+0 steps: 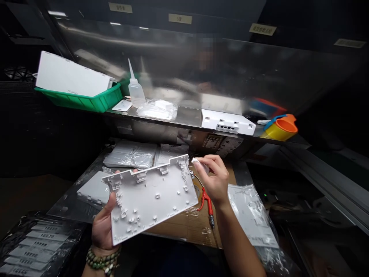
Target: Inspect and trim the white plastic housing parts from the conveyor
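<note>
1. Filling much of the upper frame, a shiny metal panel (167, 65) rose behind a narrow metal shelf (188, 115).
2. Across the lower middle, a sheet of brown cardboard (198, 234) lay beneath the raised hands.
3. The white plastic cover (152, 200) was held up at the centre of the frame, tilted, its clips and posts facing the camera.
4. At the lower right, a clear bag (250, 215) of white plastic parts lay beside the right forearm.
5. At the upper left, a green basket (83, 102) held a white panel (69, 75) that stuck up over its rim.
6. The left hand (102, 227) gripped the cover's left end, thumb on the near side; its other fingers were mostly hidden behind, so whether they were spread or pressed together could not be told.
7. The right hand (215, 179), near the cover's upper right corner, had thumb and forefinger pinching a small white wad (195, 160), the other fingers bent.
8. Upper left of centre, a bottle (137, 92) with a long spout stood on the shelf.
9. Right of centre, a red air gun (210, 206) lay on the cardboard.
10. Smallest, the wad stuck out beyond the right fingertips.
</note>
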The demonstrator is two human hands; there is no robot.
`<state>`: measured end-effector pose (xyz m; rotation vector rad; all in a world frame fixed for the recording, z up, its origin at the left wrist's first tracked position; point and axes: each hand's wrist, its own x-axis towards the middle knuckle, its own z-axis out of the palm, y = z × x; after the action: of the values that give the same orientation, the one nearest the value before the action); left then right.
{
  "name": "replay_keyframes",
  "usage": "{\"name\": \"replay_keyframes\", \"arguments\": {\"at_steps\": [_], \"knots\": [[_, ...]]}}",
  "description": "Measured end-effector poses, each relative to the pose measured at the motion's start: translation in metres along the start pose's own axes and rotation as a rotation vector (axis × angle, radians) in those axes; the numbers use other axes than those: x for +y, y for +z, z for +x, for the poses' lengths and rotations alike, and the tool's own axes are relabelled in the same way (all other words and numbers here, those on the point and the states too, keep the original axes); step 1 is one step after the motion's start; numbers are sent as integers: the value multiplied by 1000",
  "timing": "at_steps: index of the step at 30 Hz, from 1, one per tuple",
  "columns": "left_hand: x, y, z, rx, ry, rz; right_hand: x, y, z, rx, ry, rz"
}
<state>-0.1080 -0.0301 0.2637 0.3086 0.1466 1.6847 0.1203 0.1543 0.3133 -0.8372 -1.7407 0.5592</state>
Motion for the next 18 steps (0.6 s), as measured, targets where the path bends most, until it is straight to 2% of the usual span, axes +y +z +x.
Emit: {"name": "replay_keyframes", "arguments": {"at_steps": [3, 10, 13, 18], "knots": [[-8, 3, -3, 122, 40, 32, -3, 6, 4, 22, -6, 6], [-19, 9, -2, 34, 57, 23, 6, 6, -2, 9, -33, -36], [-25, 14, 3, 68, 57, 56, 12, 7, -4, 36, -15, -48], [-30, 14, 5, 205, 4, 146, 34, 12, -9, 10, 46, -47]]}}
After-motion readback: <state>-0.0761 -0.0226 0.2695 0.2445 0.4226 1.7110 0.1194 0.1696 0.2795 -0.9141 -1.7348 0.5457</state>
